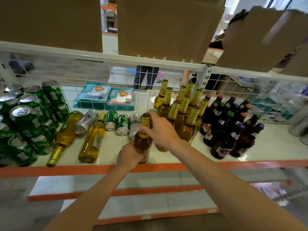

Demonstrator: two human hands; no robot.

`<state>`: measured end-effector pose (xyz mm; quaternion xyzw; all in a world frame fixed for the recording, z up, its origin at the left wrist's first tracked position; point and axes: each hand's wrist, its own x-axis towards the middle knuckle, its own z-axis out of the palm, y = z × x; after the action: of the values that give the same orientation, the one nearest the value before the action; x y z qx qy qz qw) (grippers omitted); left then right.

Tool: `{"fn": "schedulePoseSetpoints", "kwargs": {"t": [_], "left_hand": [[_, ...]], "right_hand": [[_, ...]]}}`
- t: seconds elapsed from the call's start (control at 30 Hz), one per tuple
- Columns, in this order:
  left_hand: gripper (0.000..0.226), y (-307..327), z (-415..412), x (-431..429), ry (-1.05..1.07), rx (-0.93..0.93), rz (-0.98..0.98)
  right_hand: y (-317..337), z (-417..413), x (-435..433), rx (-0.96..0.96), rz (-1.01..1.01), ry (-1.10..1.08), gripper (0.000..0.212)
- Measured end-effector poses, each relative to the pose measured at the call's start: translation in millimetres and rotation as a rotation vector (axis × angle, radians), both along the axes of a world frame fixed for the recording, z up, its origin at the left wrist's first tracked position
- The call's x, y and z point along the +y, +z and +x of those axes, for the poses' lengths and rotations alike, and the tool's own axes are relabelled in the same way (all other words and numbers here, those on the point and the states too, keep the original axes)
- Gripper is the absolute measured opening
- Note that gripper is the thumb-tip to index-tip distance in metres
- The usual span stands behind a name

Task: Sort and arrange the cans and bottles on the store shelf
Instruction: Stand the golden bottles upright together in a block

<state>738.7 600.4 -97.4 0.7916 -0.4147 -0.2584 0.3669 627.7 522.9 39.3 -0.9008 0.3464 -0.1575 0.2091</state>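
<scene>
Head view | amber bottle (143, 139) upright at shelf (273, 147) front edge | left hand (129, 155) grips its base, partly hiding the label | right hand (160, 130) wraps the neck | green cans (25, 120) cut off left

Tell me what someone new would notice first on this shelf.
Both hands meet at the front middle of the shelf: the left hand grips the base of an amber bottle and the right hand grips its gold-foiled neck. Just behind it stands a cluster of matching gold-topped bottles, with dark bottles to their right. At far left green cans are stacked, and two yellow bottles lie on their sides beside them.
</scene>
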Motion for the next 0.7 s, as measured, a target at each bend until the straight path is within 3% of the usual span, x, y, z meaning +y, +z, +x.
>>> {"fn": "schedulePoseSetpoints", "kwargs": {"t": [0.13,0.27,0.43,0.57,0.7], "left_hand": [[0.059,9.1,-29.9,-19.9,-0.05,0.018,0.018],[0.066,11.5,-48.7,-36.9,-0.082,0.028,0.028],[0.061,8.0,-57.4,-40.9,-0.096,0.032,0.009],[0.06,4.7,-37.8,-36.1,-0.233,0.036,0.056],[0.036,5.2,9.2,-29.9,-0.262,0.007,0.085]], "right_hand": [[-3.5,-25.1,-17.0,-0.031,-0.018,-0.116,0.049],[-7.3,-31.7,-27.6,0.034,-0.237,-0.15,0.059],[-8.9,-34.6,-37.4,0.108,-0.378,-0.138,0.034],[5.7,-11.9,-40.6,0.197,-0.533,-0.131,0.026],[17.8,31.2,-40.6,0.124,-0.523,-0.096,0.023]]}}
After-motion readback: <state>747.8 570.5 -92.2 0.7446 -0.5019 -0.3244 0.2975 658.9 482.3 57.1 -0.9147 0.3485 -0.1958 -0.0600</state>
